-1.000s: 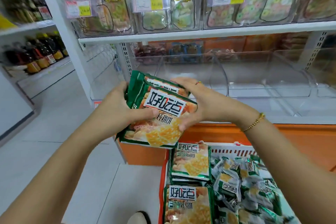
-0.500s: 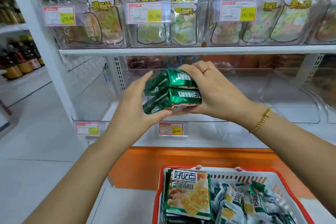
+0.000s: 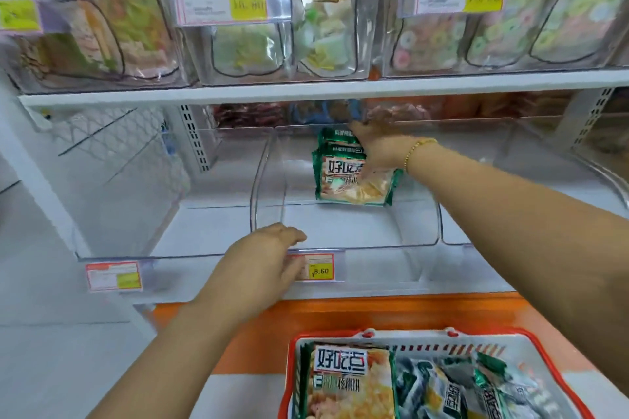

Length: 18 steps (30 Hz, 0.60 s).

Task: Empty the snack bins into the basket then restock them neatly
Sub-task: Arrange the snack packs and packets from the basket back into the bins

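A stack of green snack packets (image 3: 343, 177) stands tilted at the back of the middle clear bin (image 3: 340, 228) on the lower shelf. My right hand (image 3: 377, 143) reaches into that bin and grips the stack from the right side. My left hand (image 3: 262, 265) hovers at the bin's front edge with fingers loosely bent, holding nothing. Below, the red basket (image 3: 456, 333) holds a large green packet (image 3: 347, 381) and several small packets (image 3: 459, 388).
A clear bin (image 3: 153, 214) sits to the left and another (image 3: 510, 180) to the right. Price tags (image 3: 318, 267) hang along the shelf front. The upper shelf (image 3: 340, 88) carries clear bins of bagged sweets. An orange base panel (image 3: 374, 313) runs under the shelf.
The packets went from both hands in front of the shelf into the middle bin. My left hand let go and dropped to the bin's front edge; my right hand stayed on them.
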Each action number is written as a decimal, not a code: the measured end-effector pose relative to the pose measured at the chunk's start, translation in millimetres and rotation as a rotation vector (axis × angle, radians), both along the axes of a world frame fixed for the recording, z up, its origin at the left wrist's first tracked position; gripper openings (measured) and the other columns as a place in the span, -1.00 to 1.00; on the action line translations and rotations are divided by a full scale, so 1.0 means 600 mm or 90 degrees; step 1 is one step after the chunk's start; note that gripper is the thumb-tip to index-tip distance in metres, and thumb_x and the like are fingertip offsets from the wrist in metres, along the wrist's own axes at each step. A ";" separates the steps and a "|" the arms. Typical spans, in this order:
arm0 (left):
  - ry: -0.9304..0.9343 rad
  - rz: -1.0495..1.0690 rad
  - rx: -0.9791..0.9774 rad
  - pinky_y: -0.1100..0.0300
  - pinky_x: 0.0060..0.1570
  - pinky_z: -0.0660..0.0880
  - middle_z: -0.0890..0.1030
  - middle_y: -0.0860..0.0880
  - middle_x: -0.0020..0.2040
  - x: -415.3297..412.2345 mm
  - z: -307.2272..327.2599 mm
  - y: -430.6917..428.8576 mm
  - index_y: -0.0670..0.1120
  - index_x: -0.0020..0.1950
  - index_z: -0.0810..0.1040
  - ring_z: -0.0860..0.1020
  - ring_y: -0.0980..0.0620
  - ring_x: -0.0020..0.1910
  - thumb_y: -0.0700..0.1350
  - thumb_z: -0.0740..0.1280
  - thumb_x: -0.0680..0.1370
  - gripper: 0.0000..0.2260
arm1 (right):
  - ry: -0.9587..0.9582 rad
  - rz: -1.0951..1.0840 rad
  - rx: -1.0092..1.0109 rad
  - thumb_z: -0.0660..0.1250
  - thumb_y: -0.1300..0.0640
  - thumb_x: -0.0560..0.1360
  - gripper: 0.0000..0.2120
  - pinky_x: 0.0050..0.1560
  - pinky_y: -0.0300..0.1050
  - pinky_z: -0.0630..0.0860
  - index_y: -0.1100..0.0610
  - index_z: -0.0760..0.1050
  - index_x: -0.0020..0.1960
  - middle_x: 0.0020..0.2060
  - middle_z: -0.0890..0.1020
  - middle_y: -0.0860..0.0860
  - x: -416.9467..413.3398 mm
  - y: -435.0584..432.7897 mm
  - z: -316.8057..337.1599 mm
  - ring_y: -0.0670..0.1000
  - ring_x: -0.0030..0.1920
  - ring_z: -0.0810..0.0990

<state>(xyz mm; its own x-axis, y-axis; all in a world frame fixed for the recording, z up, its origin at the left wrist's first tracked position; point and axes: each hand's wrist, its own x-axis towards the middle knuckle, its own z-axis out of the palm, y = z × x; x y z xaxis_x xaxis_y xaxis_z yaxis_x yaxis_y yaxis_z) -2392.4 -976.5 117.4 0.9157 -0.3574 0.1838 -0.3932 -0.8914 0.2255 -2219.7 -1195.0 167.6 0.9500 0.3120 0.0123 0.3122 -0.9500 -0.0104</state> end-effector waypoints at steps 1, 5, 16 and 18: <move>0.000 0.005 -0.010 0.29 0.11 0.37 0.50 0.14 0.25 0.004 -0.001 0.002 0.09 0.35 0.43 0.47 0.15 0.19 0.06 0.21 0.59 -0.68 | 0.025 0.001 0.002 0.63 0.06 0.17 -0.11 0.06 0.06 0.57 0.14 0.23 0.36 0.14 0.55 0.14 0.014 0.004 -0.005 0.16 0.04 0.56; -0.006 0.008 -0.026 0.27 -0.05 0.40 0.55 0.16 0.06 0.015 -0.007 0.000 0.12 0.15 0.52 0.50 0.17 0.00 0.13 0.23 0.56 -0.78 | 0.037 -0.008 -0.033 0.55 0.08 0.30 -0.26 0.05 0.04 0.55 0.14 0.29 0.36 0.13 0.54 0.12 0.050 0.005 -0.022 0.18 0.07 0.56; 0.064 0.005 -0.072 0.32 0.06 0.43 0.57 0.18 0.12 0.014 -0.005 0.006 0.10 0.22 0.53 0.50 0.20 0.06 0.12 0.26 0.54 -0.72 | 0.006 -0.042 -0.050 0.46 0.18 0.41 -0.32 -0.10 -0.20 0.42 0.10 0.24 0.45 0.29 0.44 0.14 0.076 0.008 -0.039 0.09 0.09 0.46; 0.063 0.004 -0.076 0.32 0.14 0.37 0.54 0.15 0.23 0.005 -0.004 0.006 0.08 0.32 0.49 0.48 0.18 0.17 0.12 0.25 0.55 -0.65 | -0.016 -0.036 -0.055 0.45 0.27 0.40 -0.22 -0.11 -0.15 0.44 0.07 0.15 0.51 0.29 0.44 0.16 0.048 0.011 -0.040 0.13 0.09 0.51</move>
